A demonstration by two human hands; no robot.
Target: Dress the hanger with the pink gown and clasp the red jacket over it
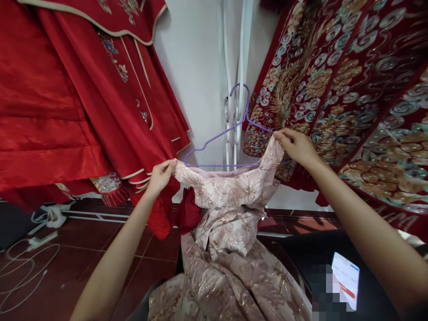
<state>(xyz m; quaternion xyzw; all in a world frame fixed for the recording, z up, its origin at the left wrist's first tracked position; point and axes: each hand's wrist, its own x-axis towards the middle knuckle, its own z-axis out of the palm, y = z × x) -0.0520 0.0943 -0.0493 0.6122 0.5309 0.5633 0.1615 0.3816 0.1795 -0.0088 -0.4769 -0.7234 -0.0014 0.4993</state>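
A pale pink dress [230, 191] with a gold floral pattern spreads in front of me, its skirt falling toward my lap. My left hand [162, 177] pinches the end of its left shoulder strap. With fingers closed, my right hand [296, 145] grips the top of the right strap, close to the hanger's sloping arm. A purple hanger [222, 133] sits at the neckline, hook upward, its lower bar running just above the bodice edge. The left end of the hanger lies near the left strap; its right end is hidden behind the right strap and hand.
Red garments [67, 89] hang at the left, and a heavily embroidered dark red garment [334, 89] hangs at the right. White metal posts [230, 53] stand behind the hanger. A lit phone [347, 272] rests at the lower right. White cables [26, 272] lie on the tiled floor.
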